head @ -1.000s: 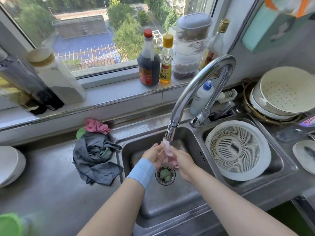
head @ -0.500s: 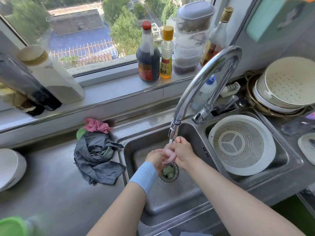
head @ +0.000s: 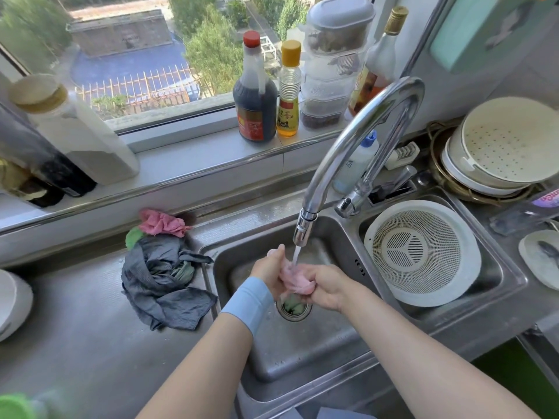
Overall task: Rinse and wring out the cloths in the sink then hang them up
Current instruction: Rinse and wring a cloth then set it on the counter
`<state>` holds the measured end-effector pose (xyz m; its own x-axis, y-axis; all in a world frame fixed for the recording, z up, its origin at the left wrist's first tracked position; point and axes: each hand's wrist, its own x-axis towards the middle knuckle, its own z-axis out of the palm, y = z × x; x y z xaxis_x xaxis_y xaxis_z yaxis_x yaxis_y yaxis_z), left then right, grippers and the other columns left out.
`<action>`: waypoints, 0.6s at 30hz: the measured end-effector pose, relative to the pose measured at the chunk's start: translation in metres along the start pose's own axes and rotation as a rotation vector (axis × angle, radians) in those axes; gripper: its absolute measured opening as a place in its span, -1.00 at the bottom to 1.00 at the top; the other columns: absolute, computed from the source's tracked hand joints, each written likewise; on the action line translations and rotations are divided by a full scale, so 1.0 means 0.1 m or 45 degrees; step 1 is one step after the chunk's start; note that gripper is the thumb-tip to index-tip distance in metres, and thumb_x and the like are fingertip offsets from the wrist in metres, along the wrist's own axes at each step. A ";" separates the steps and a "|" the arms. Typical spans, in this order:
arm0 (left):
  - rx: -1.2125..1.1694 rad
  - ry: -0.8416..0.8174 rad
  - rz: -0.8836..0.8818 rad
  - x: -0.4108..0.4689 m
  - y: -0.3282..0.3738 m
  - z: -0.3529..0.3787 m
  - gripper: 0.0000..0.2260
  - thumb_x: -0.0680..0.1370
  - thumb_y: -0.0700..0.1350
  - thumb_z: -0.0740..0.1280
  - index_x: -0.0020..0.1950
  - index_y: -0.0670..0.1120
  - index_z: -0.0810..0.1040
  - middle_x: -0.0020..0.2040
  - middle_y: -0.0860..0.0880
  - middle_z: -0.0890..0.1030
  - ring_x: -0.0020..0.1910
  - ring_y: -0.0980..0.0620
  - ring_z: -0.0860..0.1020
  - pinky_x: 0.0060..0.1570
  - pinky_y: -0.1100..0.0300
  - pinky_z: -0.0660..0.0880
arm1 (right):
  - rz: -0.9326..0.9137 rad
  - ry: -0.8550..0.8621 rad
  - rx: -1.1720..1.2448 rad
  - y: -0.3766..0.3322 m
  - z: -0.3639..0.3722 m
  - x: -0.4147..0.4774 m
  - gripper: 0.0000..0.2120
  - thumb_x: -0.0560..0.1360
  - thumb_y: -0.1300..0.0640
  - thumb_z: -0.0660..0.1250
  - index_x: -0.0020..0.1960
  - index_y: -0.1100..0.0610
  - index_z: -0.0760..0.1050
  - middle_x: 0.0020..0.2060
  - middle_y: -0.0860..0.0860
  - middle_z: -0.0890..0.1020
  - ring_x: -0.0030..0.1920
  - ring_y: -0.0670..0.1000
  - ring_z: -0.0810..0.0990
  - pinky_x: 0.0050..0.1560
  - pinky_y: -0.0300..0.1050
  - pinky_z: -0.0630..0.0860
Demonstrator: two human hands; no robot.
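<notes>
A small pale pink cloth (head: 292,279) is bunched between both hands under the running stream from the tap (head: 305,228), over the left basin of the steel sink (head: 290,349). My left hand (head: 269,269), with a blue wristband, grips the cloth's left side. From the right, my right hand (head: 325,285) grips it too. Below them something green lies in the drain (head: 293,306). On the counter to the left of the sink lies a heap of cloths: a grey one (head: 163,282), a darker pink one (head: 161,223) and a green one (head: 133,237).
A white mesh strainer (head: 423,252) fills the right basin. Stacked colanders (head: 502,146) stand at the back right. Sauce bottles (head: 255,95), stacked containers (head: 332,65) and a large white jar (head: 75,131) line the window sill. A white bowl (head: 13,300) sits at far left.
Both hands have kept working the pink cloth under the stream; the right hand has dropped from on top of the cloth to its right side, and the cloth shows more between the hands.
</notes>
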<state>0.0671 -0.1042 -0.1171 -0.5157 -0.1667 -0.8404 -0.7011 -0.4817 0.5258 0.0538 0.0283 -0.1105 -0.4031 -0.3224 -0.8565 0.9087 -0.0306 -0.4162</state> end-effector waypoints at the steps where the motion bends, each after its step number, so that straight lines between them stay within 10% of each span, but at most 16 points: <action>1: 0.070 0.029 0.026 0.01 0.01 -0.02 -0.73 0.60 0.04 0.29 -0.02 -0.18 0.53 0.07 -0.24 0.61 0.11 -0.22 0.59 0.19 -0.08 0.51 | -0.092 0.087 -0.009 -0.03 0.04 0.02 -0.63 0.59 0.42 0.01 0.30 0.19 0.39 0.13 0.24 0.56 -0.15 0.16 0.55 -0.23 -0.06 0.41; 6: 0.215 0.032 0.060 -0.04 -0.09 -0.03 -0.76 0.65 -0.09 0.21 0.15 -0.25 0.49 0.09 -0.31 0.63 0.05 -0.25 0.63 0.21 -0.14 0.53 | -0.641 0.413 -0.625 -0.04 0.21 0.07 -0.74 0.47 0.34 0.31 -0.24 0.03 0.35 -0.30 -0.03 0.49 -0.33 -0.10 0.47 -0.40 -0.39 0.40; 9: -0.010 -0.045 0.069 -0.10 -0.11 -0.01 -0.91 0.64 -0.23 0.19 0.00 -0.20 0.48 -0.09 -0.19 0.57 -0.18 -0.10 0.56 -0.03 -0.02 0.55 | -0.688 0.320 -0.625 -0.03 0.24 0.06 -0.58 0.48 0.20 0.44 -0.45 0.03 0.33 -0.45 0.01 0.59 -0.43 -0.07 0.60 -0.42 -0.20 0.56; 13: -0.192 -0.158 0.070 -0.15 -0.05 -0.01 -0.92 0.61 -0.25 0.25 0.06 -0.20 0.52 -0.16 -0.16 0.59 -0.27 -0.05 0.57 -0.25 0.13 0.54 | -0.681 0.235 -0.665 -0.07 0.25 0.00 -0.75 0.47 0.05 0.39 -0.07 0.26 0.50 -0.32 0.04 0.68 -0.34 -0.07 0.65 -0.36 -0.12 0.60; 15: -0.211 -0.166 0.070 -0.17 -0.03 -0.01 -0.78 0.57 -0.24 0.33 0.20 -0.27 0.52 0.00 -0.24 0.64 -0.09 -0.14 0.64 0.02 -0.03 0.60 | -0.615 0.240 -0.675 -0.06 0.17 -0.02 -0.58 0.41 -0.10 0.37 0.11 0.16 0.42 -0.27 -0.04 0.68 -0.33 -0.12 0.65 -0.44 -0.29 0.48; 18: -0.115 -0.120 0.110 -0.16 -0.05 0.03 -0.74 0.52 -0.18 0.43 0.16 -0.23 0.50 0.09 -0.27 0.63 0.10 -0.24 0.62 0.21 -0.16 0.53 | -0.378 0.122 -0.827 -0.01 0.02 -0.03 -0.87 0.50 0.07 0.20 0.05 0.01 0.42 -0.29 -0.02 0.56 -0.39 -0.06 0.52 -0.56 -0.29 0.36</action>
<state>0.0775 -0.0968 -0.1060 -0.6190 -0.1315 -0.7743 -0.6071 -0.5454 0.5779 0.0544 0.0273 -0.1065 -0.6577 -0.3025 -0.6899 0.5240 0.4743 -0.7075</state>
